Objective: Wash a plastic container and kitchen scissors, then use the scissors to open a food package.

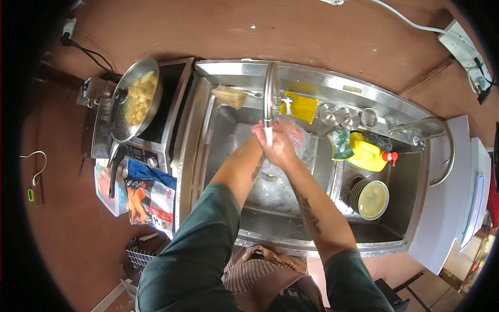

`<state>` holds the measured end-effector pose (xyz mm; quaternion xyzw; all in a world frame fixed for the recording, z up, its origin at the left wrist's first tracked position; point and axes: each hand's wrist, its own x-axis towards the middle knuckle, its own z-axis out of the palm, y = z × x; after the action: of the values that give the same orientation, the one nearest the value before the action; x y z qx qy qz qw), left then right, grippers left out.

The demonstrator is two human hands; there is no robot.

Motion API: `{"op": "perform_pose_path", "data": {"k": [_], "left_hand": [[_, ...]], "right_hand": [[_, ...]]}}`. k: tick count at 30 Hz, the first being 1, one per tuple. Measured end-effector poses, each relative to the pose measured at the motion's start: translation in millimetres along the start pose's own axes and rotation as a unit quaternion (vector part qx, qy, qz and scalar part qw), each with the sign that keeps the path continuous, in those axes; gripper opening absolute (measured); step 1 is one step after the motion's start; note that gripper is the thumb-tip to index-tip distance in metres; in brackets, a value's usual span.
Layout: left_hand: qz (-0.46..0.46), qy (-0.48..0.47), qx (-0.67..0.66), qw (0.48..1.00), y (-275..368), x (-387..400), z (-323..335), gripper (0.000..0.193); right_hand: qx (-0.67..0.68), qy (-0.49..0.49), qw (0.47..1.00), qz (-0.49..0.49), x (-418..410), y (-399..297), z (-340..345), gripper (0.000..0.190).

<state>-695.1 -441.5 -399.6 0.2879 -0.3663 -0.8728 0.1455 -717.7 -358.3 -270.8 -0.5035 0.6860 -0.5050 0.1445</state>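
Note:
My right hand point(279, 145) is wrapped over my left wrist, under the faucet point(269, 93). A stream of water point(269, 137) runs onto the back of it. Beyond it my left hand point(295, 134) shows partly, its wet, pinkish fingers apart and apparently empty. Both hands are above the left basin of a stainless steel sink point(269, 195). Something clear and shiny, perhaps plastic or splashing water, lies around the left fingers; I cannot tell which. Below the hands is the drain point(269, 176).
A pan of chunky food point(141, 97) sits on the cooktop point(165, 101) at left. Along the sink's back lie a tan scrubber point(229, 96) and a yellow cloth point(306, 108). The right basin holds stacked plates point(373, 199), a yellow bottle point(366, 154) and a green sponge point(341, 144).

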Motion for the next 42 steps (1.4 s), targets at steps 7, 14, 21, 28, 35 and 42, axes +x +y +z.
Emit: {"op": "perform_pose_path", "data": {"k": [7,14,21,28,35,42], "left_hand": [[-0.013,0.084,0.040,0.996,35,-65,-39,0.025],[-0.045,0.024,-0.144,0.988,65,-119,-11,0.030],[0.004,0.159,-0.198,0.967,83,-147,7,0.030],[0.051,0.101,-0.275,0.955,42,-167,0,0.029],[-0.062,0.034,-0.322,0.944,37,-191,31,0.034],[-0.069,-0.096,-0.061,0.991,11,-260,46,0.047]], "right_hand": [[0.102,-0.156,0.957,0.222,41,-51,34,0.035],[-0.082,-0.149,0.984,0.048,-13,-34,5,0.032],[-0.288,-0.167,0.943,-0.018,-105,-39,-21,0.059],[-0.309,-0.147,0.935,0.091,-36,-53,-1,0.065],[-0.149,-0.143,0.948,0.243,-44,-48,-35,0.043],[0.135,-0.073,0.921,0.358,-101,-33,-62,0.064]]}}
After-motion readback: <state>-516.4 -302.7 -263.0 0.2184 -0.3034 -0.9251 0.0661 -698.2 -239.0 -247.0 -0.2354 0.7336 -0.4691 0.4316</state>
